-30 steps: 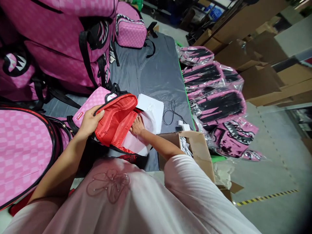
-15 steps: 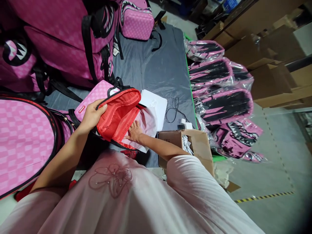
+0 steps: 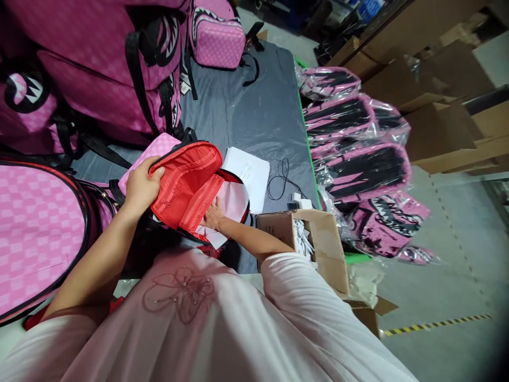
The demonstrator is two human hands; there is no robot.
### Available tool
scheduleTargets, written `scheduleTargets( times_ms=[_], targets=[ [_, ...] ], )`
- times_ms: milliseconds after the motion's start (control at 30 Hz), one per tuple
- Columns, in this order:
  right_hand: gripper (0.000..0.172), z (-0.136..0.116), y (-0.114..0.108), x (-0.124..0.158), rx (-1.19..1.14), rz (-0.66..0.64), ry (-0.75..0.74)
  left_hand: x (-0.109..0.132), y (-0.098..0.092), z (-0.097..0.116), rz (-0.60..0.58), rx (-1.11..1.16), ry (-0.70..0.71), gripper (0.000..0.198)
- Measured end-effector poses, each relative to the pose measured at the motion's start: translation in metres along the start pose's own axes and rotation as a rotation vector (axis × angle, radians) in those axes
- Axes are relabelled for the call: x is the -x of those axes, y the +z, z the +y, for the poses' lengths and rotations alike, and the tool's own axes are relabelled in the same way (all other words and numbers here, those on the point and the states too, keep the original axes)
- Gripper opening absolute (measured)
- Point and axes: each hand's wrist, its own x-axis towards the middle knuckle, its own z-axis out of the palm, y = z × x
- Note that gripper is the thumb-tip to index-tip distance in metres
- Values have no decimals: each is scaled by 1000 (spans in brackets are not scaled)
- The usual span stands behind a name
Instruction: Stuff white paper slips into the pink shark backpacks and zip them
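Note:
A small pink checkered backpack (image 3: 153,154) lies open on the grey table (image 3: 254,122), its red lining (image 3: 183,185) showing. My left hand (image 3: 139,187) grips the rim of the raised flap and holds it up. My right hand (image 3: 212,215) lies inside the opening, fingers pressed flat on white tissue paper (image 3: 230,201) that fills the bag. A stack of white paper sheets (image 3: 248,172) rests just beyond the bag.
Large pink backpacks (image 3: 91,69) pile up at the left and back. An open cardboard box (image 3: 314,239) stands at my right. A black cable and white charger (image 3: 296,199) lie near the table edge. Bagged pink backpacks (image 3: 358,170) and cardboard boxes (image 3: 433,106) crowd the right.
My right hand has slid deeper into the bag, pushing the tissue paper in. The left hand has tilted the red flap further over the opening.

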Motion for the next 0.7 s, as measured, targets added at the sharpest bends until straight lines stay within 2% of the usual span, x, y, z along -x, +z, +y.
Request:
scheduleTargets(
  times_ms=[100,200,267,367,433,533,600,667,700],
  targets=[
    [95,2,0,1,36,37,-16,6,2,8,85,-193,141,60],
    [98,4,-3,-1,46,55,1,11,9,16,39,-366,391,53],
    [95,2,-6,-1,26,35,-13,12,13,17,-68,-422,526,45],
    [91,3,-16,9,21,0,-10,11,14,11,-333,-394,643,35],
    [84,11,-25,26,35,28,-2,10,14,4,-427,-402,588,28],
    [53,35,-37,63,27,183,-4,7,26,-1,-311,-505,360,37],
    [40,54,-40,90,18,294,10,3,47,4,-224,-606,128,43],
    [38,72,-38,115,38,340,-12,0,79,16,-125,-626,-127,53],
    [36,79,-35,126,58,341,-51,-1,97,23,-39,-591,-241,59]
  ],
)
